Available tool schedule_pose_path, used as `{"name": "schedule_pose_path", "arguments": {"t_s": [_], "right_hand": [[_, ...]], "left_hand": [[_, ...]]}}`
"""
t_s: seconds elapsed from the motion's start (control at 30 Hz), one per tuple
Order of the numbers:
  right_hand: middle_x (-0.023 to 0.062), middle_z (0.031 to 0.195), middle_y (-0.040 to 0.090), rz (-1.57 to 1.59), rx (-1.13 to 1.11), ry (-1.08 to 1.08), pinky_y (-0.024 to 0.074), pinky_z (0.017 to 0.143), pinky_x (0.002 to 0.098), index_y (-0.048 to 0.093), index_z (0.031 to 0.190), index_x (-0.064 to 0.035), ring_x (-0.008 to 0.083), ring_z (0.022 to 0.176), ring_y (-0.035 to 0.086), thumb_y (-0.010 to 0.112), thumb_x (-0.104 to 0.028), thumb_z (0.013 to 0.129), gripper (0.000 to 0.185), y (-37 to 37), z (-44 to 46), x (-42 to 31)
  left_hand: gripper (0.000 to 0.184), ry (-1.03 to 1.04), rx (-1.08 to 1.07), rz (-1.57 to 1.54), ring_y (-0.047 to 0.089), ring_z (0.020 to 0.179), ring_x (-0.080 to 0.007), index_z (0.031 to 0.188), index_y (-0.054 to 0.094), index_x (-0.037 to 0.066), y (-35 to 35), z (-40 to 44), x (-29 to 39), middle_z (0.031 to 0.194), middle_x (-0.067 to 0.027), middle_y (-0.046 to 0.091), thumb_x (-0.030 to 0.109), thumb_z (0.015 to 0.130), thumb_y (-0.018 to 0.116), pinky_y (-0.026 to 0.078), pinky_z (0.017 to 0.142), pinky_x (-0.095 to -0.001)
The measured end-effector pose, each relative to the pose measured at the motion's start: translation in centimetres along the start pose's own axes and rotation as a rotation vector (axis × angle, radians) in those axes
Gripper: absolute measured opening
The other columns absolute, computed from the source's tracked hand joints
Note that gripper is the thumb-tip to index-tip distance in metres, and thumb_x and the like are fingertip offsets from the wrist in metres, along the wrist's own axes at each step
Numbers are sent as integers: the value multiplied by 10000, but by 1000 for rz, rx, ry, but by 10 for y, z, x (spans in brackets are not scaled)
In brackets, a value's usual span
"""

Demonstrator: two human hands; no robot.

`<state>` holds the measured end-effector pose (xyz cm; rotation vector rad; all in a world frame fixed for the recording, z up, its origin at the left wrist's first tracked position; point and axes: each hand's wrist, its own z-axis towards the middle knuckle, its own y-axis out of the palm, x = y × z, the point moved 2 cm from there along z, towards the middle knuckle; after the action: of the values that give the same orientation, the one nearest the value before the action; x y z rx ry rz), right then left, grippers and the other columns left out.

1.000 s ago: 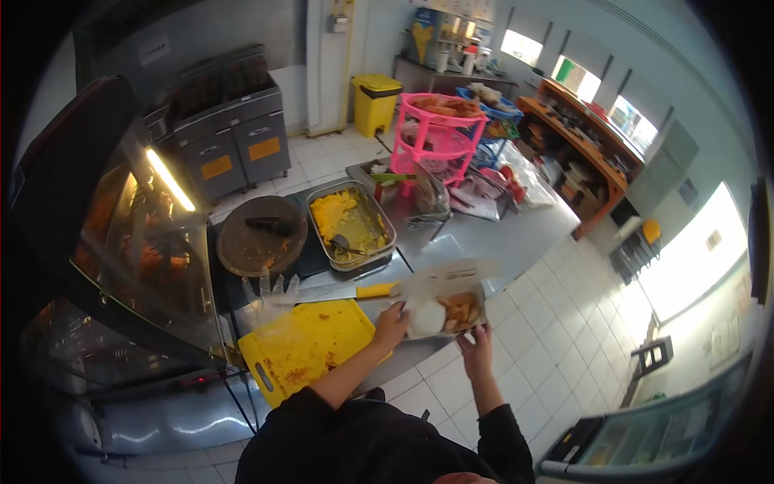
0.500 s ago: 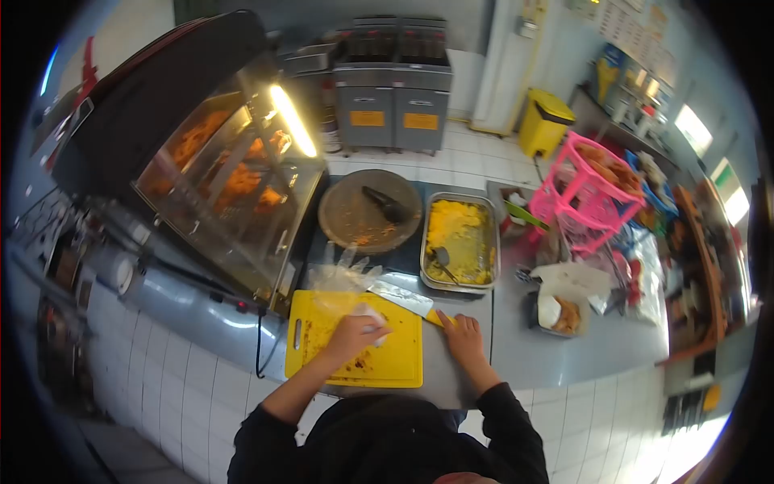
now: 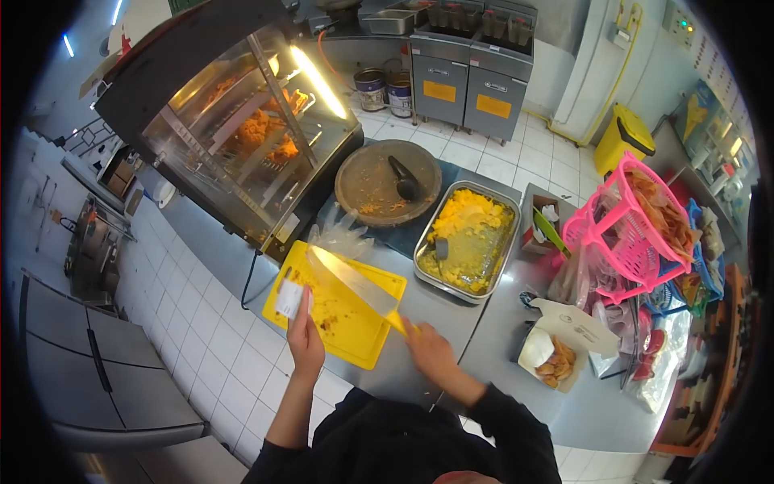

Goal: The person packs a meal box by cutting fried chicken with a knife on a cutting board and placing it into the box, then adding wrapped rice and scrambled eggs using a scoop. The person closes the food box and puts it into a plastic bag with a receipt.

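My right hand (image 3: 430, 350) grips the yellow handle of a large knife (image 3: 352, 282), whose blade lies over the yellow cutting board (image 3: 367, 343). In my left hand (image 3: 305, 337) is a white cloth or paper (image 3: 291, 299), by the board's left edge. Brown stains and crumbs mark the board. A clear plastic glove (image 3: 339, 234) lies just behind it. Farther back stands a round wooden block (image 3: 387, 173) with black tongs (image 3: 405, 182) on it. Right of the block, a metal tray (image 3: 505, 242) holds yellow food.
An open box (image 3: 555, 352) of food stands on the counter at right, near a pink basket rack (image 3: 617, 242). At left is a lit glass food warmer (image 3: 242, 145). Fryers (image 3: 468, 81) and a yellow bin (image 3: 623, 139) stand behind.
The view has swung left. Both hands have left the food box, now sitting on the counter. My right hand has taken the knife and lifted it; my left hand has taken the white cloth or paper.
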<state>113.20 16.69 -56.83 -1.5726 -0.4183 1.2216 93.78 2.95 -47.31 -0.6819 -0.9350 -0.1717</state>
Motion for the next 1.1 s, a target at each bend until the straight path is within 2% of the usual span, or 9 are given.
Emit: {"name": "schedule_pose_path", "arguments": {"t_s": [0.1,0.17,0.27,0.33,0.47,0.5,0.8,0.9,1.1], "right_hand": [[108,862,520,-233,91,-202,486,631,411,527,1255,-110,282,756,567,583,-247,860,422,-1,46,16],[114,877,537,-14,507,-180,477,646,406,597,1147,-78,287,779,574,608,-293,837,378,-43,71,37],[138,921,594,-178,422,176,483,674,399,634,1029,-49,297,833,601,612,-312,820,336,-74,104,65],[165,955,641,-257,-10,328,498,691,398,626,961,-29,319,886,623,582,-303,837,304,-69,125,81],[195,915,661,-303,-58,315,508,701,430,584,957,-22,346,883,641,549,-284,865,280,-58,134,109],[196,892,665,-236,-3,327,510,692,457,564,954,-15,368,836,646,517,-280,887,278,-62,132,116],[180,846,658,-166,-54,276,489,666,495,514,1011,-52,371,761,643,410,-271,959,248,-64,136,133],[153,822,650,-438,232,284,519,587,431,492,1057,-46,312,713,663,447,-134,894,191,-72,146,138],[117,749,622,-562,67,-19,504,520,405,467,1011,-58,295,625,653,527,-78,803,217,-48,155,141]], "left_hand": [[513,161,-7,54,357,1329,-335,1404,348,-27,22,19,38,1431,-185,397,-57,894,392,252,1082,-392],[556,278,-36,253,317,1364,-325,1440,263,-22,38,23,60,1478,-195,319,-9,912,438,245,1094,-366],[687,52,-143,133,204,1408,-335,1466,177,-3,93,7,41,1501,-207,255,93,895,545,139,1126,-407],[819,-69,-260,132,170,1416,-347,1478,77,6,132,-2,20,1506,-229,217,217,880,596,23,1119,-506],[995,-129,-402,200,137,1415,-382,1473,-66,15,179,0,-9,1499,-282,170,400,853,611,-129,1048,-618],[1064,-153,-444,212,90,1406,-435,1462,-112,12,186,5,-15,1494,-314,120,473,828,608,-121,1050,-626],[1147,53,-448,188,59,1408,-438,1454,-111,-14,230,52,-44,1514,-296,2,536,785,640,-54,1068,-634],[1262,38,-470,247,78,1404,-441,1452,-126,-11,240,53,-53,1500,-308,100,590,704,693,-56,1071,-630],[1335,-71,-657,138,108,1406,-422,1443,-157,-11,243,61,-69,1493,-321,99,590,654,736,-78,1064,-634]]}}
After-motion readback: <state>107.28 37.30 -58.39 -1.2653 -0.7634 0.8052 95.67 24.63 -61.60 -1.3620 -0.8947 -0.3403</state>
